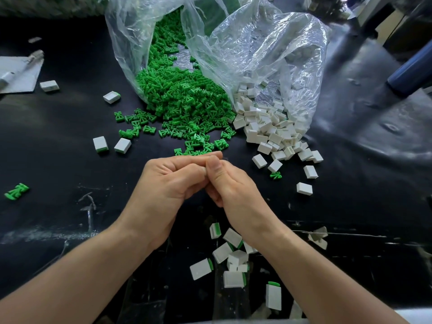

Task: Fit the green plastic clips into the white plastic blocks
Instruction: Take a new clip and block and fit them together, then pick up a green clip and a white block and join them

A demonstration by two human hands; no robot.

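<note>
The left hand (pixel 163 181) and right hand (pixel 233 185) are showing bare, with bare forearms (pixel 81 265) and a short, plain thumbnail (pixel 214 165).

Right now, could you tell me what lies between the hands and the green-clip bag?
In the head view, loose green clips lie spilled across the black table.

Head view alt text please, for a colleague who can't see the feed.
The left hand and right hand are curled together above a black table; whatever they hold is hidden. Beyond them, green clips and white blocks spill from clear plastic bags. Fitted blocks showing green edges lie nearer the camera.
</note>
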